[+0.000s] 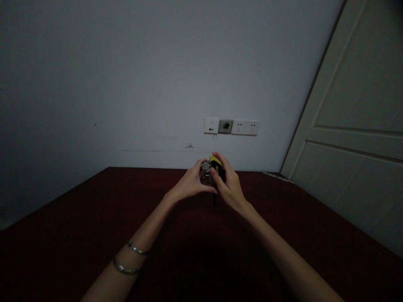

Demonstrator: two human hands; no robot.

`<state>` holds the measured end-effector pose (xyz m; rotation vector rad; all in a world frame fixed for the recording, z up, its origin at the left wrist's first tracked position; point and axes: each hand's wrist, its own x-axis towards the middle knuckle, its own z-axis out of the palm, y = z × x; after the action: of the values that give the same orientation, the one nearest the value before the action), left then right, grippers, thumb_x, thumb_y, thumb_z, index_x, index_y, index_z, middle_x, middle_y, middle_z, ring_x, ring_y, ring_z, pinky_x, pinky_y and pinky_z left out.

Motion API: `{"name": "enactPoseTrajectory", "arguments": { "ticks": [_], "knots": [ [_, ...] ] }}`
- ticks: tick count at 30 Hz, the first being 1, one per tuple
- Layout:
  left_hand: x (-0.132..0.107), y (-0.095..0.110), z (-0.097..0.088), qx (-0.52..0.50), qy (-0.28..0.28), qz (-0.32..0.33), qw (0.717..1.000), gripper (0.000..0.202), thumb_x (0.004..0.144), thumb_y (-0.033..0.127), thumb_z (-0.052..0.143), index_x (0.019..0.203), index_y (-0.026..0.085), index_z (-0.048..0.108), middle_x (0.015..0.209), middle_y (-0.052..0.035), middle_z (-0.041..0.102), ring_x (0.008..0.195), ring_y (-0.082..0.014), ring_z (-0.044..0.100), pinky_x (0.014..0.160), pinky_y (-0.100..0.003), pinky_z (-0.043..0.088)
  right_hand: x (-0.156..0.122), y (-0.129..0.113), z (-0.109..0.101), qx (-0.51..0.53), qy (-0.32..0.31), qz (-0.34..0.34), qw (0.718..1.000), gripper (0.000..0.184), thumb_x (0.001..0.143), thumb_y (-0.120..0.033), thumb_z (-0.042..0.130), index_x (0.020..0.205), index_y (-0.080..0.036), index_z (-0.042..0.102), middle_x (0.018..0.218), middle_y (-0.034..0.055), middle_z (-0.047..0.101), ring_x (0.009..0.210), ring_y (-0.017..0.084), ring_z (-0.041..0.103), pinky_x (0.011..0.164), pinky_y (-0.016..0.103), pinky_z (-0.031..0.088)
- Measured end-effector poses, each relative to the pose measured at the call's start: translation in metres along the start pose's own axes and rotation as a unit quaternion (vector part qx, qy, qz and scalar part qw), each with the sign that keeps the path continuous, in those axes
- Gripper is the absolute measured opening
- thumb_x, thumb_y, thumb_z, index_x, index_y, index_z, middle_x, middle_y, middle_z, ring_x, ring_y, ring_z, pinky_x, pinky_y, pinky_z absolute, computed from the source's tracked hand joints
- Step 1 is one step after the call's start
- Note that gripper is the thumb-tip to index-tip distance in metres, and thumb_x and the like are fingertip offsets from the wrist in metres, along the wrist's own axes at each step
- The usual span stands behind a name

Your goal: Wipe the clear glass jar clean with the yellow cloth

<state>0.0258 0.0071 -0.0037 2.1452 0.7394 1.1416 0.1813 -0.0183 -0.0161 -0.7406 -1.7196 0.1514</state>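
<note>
Near the far edge of the dark red table, both hands meet around small things held close together. My left hand (pixel 189 182) curls its fingers and thumb about a shiny, see-through brownish object (pixel 207 173); its exact kind cannot be made out. Against its right side is a round yellow-and-black piece (pixel 215 162), gripped by my right hand (pixel 229 184), whose thumb lies across the front. Whether the two pieces are joined is hidden by the fingers. A short dark strip (pixel 214 199) shows just below the hands.
The dark red tabletop (pixel 151 235) runs back to a pale wall (pixel 141 84). White wall sockets (pixel 245 128) and a grey switch plate (pixel 226 126) sit above it. A panelled door (pixel 352 126) stands at the right. A thin flat strip (pixel 278 177) lies at the back right edge.
</note>
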Motion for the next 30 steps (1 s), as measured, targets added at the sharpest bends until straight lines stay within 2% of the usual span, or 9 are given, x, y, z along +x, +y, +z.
{"name": "enactPoseTrajectory", "arguments": {
  "ticks": [4,7,9,11,15,18,21,27,30],
  "knots": [
    [0.0,0.0,0.001,-0.02,-0.014,0.018,1.0,0.091,0.057,0.029,0.082,0.133,0.019,0.033,0.122,-0.0141,0.056,0.107,-0.0272,0.059,0.092,-0.041,0.046,0.0,0.002,-0.004,-0.016,-0.027,-0.073,0.997,0.046,0.089,-0.034,0.05,0.135,-0.028,0.042,0.141,0.0058,0.047,0.137,0.022,0.034,0.114,0.048,0.027],
    [0.0,0.0,0.002,0.007,-0.02,0.041,0.999,0.095,0.053,0.034,0.084,0.132,0.019,0.034,0.128,-0.015,0.053,0.115,-0.0292,0.054,0.098,-0.043,0.042,0.005,0.01,-0.004,0.056,0.012,0.001,0.998,0.035,0.091,-0.039,0.046,0.121,-0.024,0.055,0.131,0.0067,0.057,0.125,0.022,0.05,0.108,0.045,0.037],
    [-0.001,0.001,0.003,0.029,-0.027,0.042,0.998,0.095,0.052,0.037,0.085,0.131,0.019,0.035,0.127,-0.0143,0.053,0.116,-0.0296,0.054,0.099,-0.043,0.042,0.007,0.013,-0.003,0.1,0.045,0.075,0.991,0.036,0.093,-0.043,0.042,0.116,-0.021,0.059,0.123,0.0081,0.063,0.114,0.022,0.058,0.1,0.043,0.044],
    [-0.001,0.001,0.003,0.042,-0.024,0.04,0.998,0.094,0.053,0.037,0.084,0.131,0.02,0.035,0.126,-0.0139,0.054,0.114,-0.03,0.054,0.098,-0.044,0.042,0.007,0.011,-0.001,0.099,0.061,0.094,0.989,0.037,0.092,-0.044,0.042,0.114,-0.02,0.06,0.12,0.0087,0.064,0.11,0.022,0.06,0.097,0.043,0.047],
    [0.0,0.002,0.003,0.035,0.0,0.037,0.999,0.085,0.058,0.026,0.08,0.131,0.02,0.036,0.122,-0.0132,0.055,0.11,-0.0291,0.056,0.095,-0.044,0.043,0.002,0.004,-0.002,0.001,0.046,-0.029,0.999,0.04,0.085,-0.037,0.058,0.122,-0.025,0.054,0.131,0.0082,0.057,0.123,0.024,0.052,0.106,0.049,0.039],
    [0.0,0.004,0.004,0.037,0.008,0.046,0.998,0.078,0.061,0.021,0.075,0.129,0.019,0.038,0.122,-0.013,0.055,0.106,-0.0269,0.057,0.091,-0.041,0.045,-0.001,0.006,-0.007,-0.045,0.012,-0.133,0.99,0.049,0.079,-0.03,0.065,0.127,-0.027,0.051,0.135,0.007,0.054,0.132,0.026,0.042,0.109,0.054,0.034],
    [0.0,0.005,0.006,0.042,0.008,0.043,0.998,0.078,0.062,0.024,0.075,0.129,0.018,0.038,0.121,-0.0133,0.056,0.103,-0.0259,0.058,0.088,-0.039,0.046,-0.001,0.014,-0.011,-0.045,-0.025,-0.181,0.982,0.049,0.078,-0.027,0.066,0.125,-0.028,0.052,0.133,0.0061,0.056,0.132,0.027,0.042,0.109,0.054,0.036],
    [-0.001,0.009,0.01,0.056,0.004,0.037,0.998,0.091,0.053,0.035,0.083,0.13,0.018,0.038,0.124,-0.0138,0.056,0.111,-0.0297,0.056,0.095,-0.045,0.043,0.005,0.017,-0.01,0.035,0.059,-0.024,0.997,0.022,0.09,-0.029,0.051,0.109,-0.025,0.062,0.119,0.0062,0.065,0.114,0.021,0.06,0.101,0.046,0.046],
    [-0.001,0.007,0.01,0.06,0.01,0.023,0.998,0.087,0.055,0.034,0.082,0.129,0.019,0.039,0.121,-0.0125,0.058,0.107,-0.0286,0.058,0.092,-0.043,0.045,0.006,0.011,-0.009,0.017,0.041,-0.054,0.998,0.022,0.089,-0.026,0.051,0.108,-0.025,0.062,0.12,0.0063,0.065,0.12,0.022,0.056,0.105,0.047,0.042]
  ]
}}
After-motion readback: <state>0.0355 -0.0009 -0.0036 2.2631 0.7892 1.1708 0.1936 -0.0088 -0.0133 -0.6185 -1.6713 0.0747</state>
